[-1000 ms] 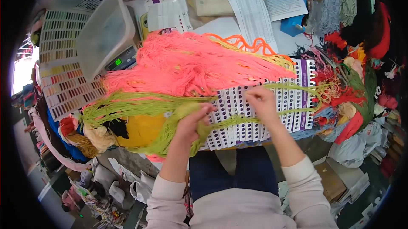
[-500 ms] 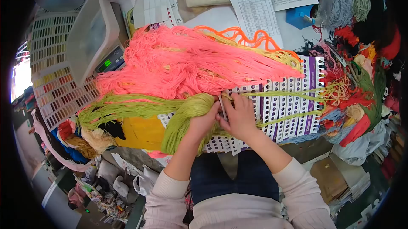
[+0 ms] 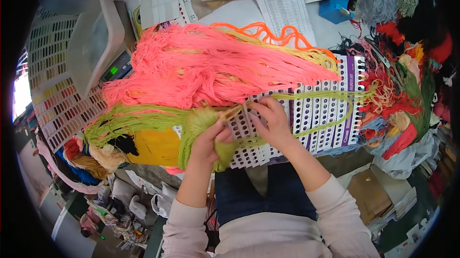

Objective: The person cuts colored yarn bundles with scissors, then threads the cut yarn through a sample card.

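My left hand (image 3: 209, 139) is closed around a folded hank of lime-green embroidery thread (image 3: 194, 131). My right hand (image 3: 274, 123) is closed too, its fingertips pinching a few green strands that stretch across from the hank. A long loop of the same thread (image 3: 330, 96) trails rightward from my hands. Under both hands lie white punched thread cards (image 3: 316, 119) with purple bands, showing rows of holes. Just beyond, a big heap of coral-pink thread (image 3: 191, 66) covers the middle of the table, with yellow and orange strands (image 3: 287, 45) at its far edge.
A white plastic tub (image 3: 115, 33) sits on a scale (image 3: 115, 70) with a green display at the left. Thread colour charts (image 3: 52, 90) stand beside it. Tangled multicoloured thread (image 3: 402, 100) is piled at the right. Printed sheets (image 3: 278, 9) lie at the back.
My left hand has moved left and away from my right, drawing the hank with it. Green strands now span the gap between the hands. The trailing loop on the right has shifted.
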Motion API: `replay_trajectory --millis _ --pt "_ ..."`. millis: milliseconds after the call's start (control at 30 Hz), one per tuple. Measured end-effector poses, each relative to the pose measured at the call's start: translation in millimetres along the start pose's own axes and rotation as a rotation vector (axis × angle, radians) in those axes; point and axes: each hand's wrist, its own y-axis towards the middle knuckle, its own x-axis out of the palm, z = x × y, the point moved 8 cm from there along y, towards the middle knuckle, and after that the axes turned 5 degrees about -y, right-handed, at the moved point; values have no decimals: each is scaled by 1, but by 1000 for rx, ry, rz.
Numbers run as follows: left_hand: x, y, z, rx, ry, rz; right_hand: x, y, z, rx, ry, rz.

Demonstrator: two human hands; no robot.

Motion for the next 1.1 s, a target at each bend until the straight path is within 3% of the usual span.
replay_trajectory --millis 100,133,267,367,400,500,533,600,700,767,833,867,1000,1033,1100 --pt "7 3 -1 -103 209 -146 2 3 4 65 146 -69" --pt "0 13 -4 -85 343 -3 0 3 7 143 281 -58" --pt "-9 39 -4 68 1212 150 2 4 21 284 358 -60" --pt "-2 -2 28 217 808 385 9 11 -1 164 -156 -134" --pt "-9 -18 41 190 706 432 14 12 1 215 -173 -204" --pt "-36 -78 103 258 478 420 22 11 10 238 12 -101" --pt "-41 -99 126 294 422 366 15 16 -1 196 -278 -158" --pt "-42 -134 163 385 238 253 12 16 -3 220 -313 -144" --pt "-47 -179 214 685 -117 364 17 17 -5 229 -339 -179" --pt "-40 -214 230 868 83 462 19 15 -5 215 -316 -210" --pt "-34 -228 229 828 197 347 17 13 -6 190 -265 -223" --pt "-38 -236 212 698 209 204 10 13 -16 139 -233 -189" --pt "-12 -229 108 447 468 27 -6 -7 -58 140 -61 -114" --pt "1 -221 87 371 416 -23 -10 -15 -76 64 -30 -74" --pt "22 -210 56 281 353 -95 -11 -31 -112 119 156 -164"
